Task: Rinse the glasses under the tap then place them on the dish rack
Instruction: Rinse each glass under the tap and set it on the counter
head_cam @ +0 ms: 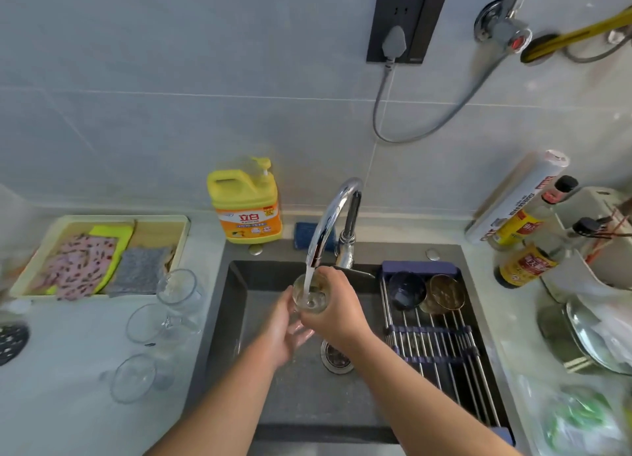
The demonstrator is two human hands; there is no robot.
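The right hand (333, 313) grips a clear, round-walled glass (309, 296), mouth up, over the centre of the dark matte sink (239, 284). The curved chrome tap (330, 216) runs a white stream (309, 276) into it. The left hand (282, 336) is released, fingers straight, just below the glass at 7 o'clock.

- 3 o'clock: steel-rod dish rack (441, 349).
- 9 o'clock: three clear glasses (178, 293) on the pale counter (68, 387).
- 12 o'clock: yellow plastic jug (244, 209), labelled "立白".

Grey tiled wall (171, 79), black socket (407, 24), pale countertop (68, 370)
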